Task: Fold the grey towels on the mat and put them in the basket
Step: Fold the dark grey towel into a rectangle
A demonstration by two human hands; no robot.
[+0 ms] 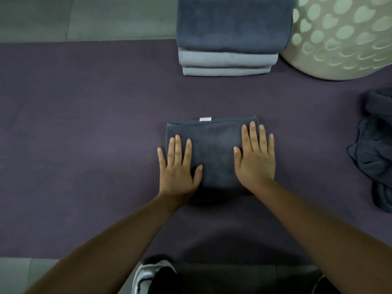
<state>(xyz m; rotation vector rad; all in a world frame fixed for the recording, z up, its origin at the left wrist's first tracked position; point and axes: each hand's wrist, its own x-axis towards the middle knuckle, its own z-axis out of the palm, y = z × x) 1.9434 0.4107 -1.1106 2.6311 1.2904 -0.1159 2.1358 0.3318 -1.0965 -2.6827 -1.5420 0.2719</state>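
Pressing folded towel [214,153] (flat-fingered) — both hands

Towel [214,149] soft matt cloth; mat [84,124] ribbed foam.

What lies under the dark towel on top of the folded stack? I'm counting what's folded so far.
Under the dark towel, two lighter grey towels show their front edges, resting on the mat. Anything deeper in the stack is covered.
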